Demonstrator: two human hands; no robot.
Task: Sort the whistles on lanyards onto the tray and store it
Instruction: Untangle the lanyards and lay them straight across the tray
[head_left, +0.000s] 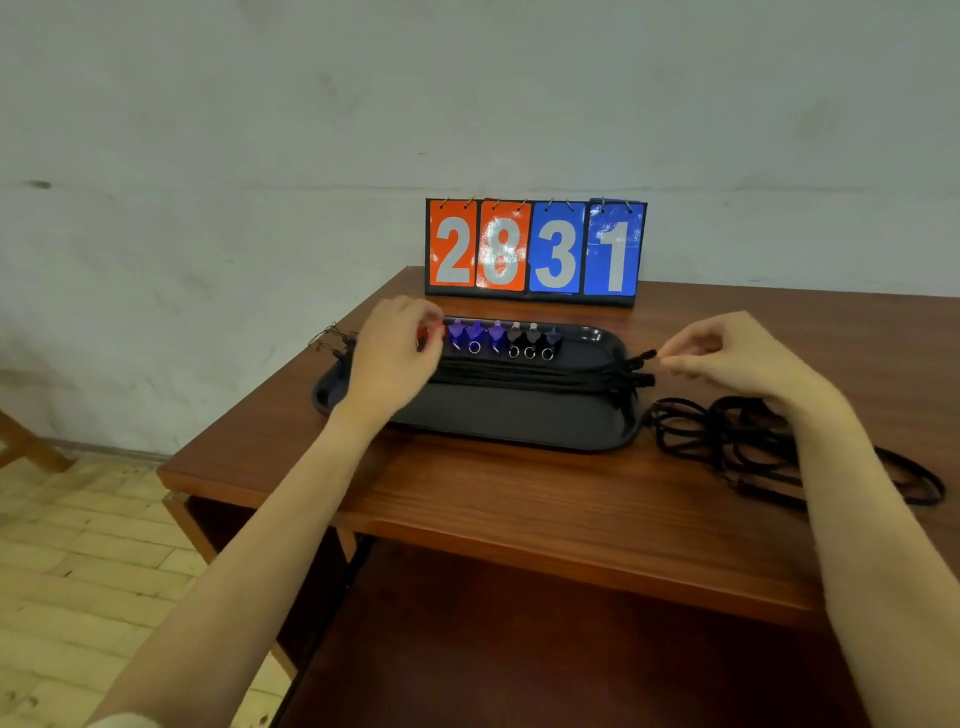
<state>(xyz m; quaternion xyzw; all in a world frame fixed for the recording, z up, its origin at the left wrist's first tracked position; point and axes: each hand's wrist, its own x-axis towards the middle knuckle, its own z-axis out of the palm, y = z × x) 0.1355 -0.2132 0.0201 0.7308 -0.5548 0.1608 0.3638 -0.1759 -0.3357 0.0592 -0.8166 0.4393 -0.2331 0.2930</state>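
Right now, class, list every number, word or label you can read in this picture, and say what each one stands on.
"2" on the first orange card of the flip scoreboard
"8" on the second orange card, partly glared
"3" on the first blue card
"1" on the second blue card
No readable text on the whistles, the tray or the lanyards.

Both bare forearms outstretched, left hand (396, 347) curled palm-down, right hand (737, 349) with fingertips pinched together.

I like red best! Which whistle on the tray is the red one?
The red whistle is at the far left of the row on the tray, under the left hand. The others are purple, black or dark blue.
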